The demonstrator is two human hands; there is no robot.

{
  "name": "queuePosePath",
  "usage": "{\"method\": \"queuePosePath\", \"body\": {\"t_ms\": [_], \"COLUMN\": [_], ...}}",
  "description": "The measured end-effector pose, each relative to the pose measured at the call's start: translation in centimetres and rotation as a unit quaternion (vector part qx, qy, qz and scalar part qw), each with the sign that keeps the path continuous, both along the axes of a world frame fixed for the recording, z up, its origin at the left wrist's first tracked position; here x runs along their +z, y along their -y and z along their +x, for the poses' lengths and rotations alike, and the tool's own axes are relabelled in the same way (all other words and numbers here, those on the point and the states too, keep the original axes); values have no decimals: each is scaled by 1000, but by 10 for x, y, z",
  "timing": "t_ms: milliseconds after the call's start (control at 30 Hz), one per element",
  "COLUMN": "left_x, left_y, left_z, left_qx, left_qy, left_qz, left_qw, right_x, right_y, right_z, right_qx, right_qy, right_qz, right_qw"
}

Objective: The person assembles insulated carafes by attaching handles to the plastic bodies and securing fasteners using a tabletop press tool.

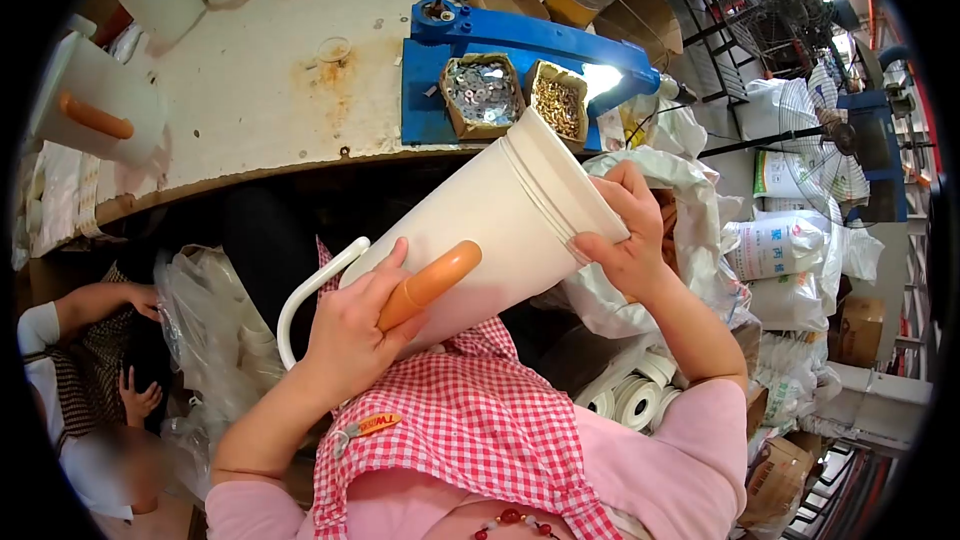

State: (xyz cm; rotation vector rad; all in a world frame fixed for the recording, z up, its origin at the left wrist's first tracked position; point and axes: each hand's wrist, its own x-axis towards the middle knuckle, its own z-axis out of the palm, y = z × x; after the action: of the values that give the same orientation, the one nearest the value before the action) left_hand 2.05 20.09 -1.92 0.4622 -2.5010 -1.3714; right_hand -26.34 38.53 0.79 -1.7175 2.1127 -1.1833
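White woven sack (775,246) with blue print: "聚丙烯". Orange tag (379,424) on red-and-white checked cloth apron (470,450), near one edge: "TW…", rest unclear.

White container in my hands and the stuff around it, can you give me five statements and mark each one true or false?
1. The right hand holds the white container near its rim. True.
2. The white container stands upright on the bench. False: it is tilted, held off the bench in both hands.
3. The left hand is at the orange handle. True.
4. The gold-coloured pieces are left of the silver-coloured pieces in the picture. False: they are on the right.
5. A bright light shines by the blue arm. True.
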Motion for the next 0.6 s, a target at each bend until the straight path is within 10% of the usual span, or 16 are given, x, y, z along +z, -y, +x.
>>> {"method": "queuePosePath", "body": {"t_ms": [600], "left_x": [-4], "left_y": [-29], "left_z": [-5], "left_qx": [21], "left_qy": [16], "left_qz": [-73], "left_qw": [997], "right_x": [4], "right_y": [54], "right_z": [-25], "right_qx": [-29], "right_qy": [132], "right_qz": [186], "right_qw": [973]}}
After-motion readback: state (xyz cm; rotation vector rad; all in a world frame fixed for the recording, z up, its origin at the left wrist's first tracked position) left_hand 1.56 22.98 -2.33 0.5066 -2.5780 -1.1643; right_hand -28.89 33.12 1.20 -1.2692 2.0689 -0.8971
